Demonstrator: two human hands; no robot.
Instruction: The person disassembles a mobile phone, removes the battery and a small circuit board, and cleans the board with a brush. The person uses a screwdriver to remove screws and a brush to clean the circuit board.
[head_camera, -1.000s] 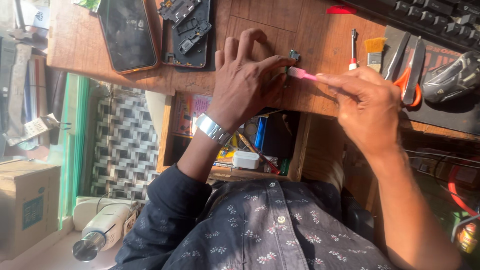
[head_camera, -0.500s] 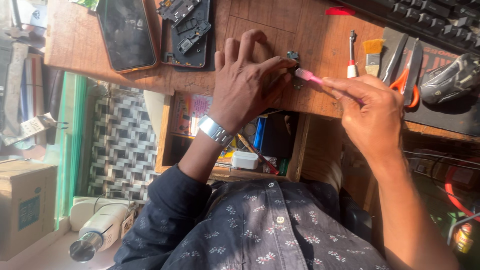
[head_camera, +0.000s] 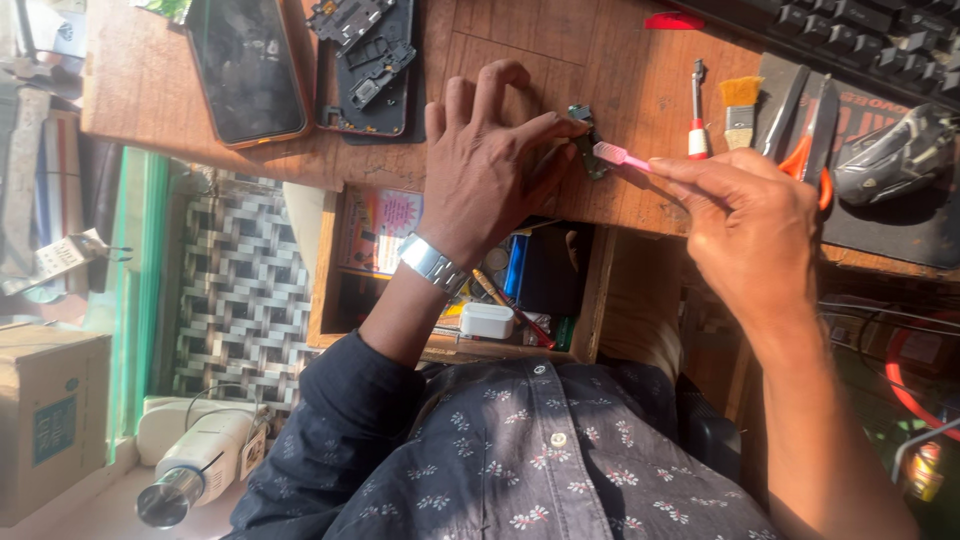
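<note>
Currently left hand (head_camera: 490, 170) pins a small dark phone part (head_camera: 588, 140) flat on the wooden desk (head_camera: 560, 50), fingertips pressing its edge. Right hand (head_camera: 755, 225) pinches a pink toothbrush (head_camera: 622, 155), fingers closed round the handle, bristle head touching the part. Opened phone (head_camera: 365, 60) lies nearby.
</note>
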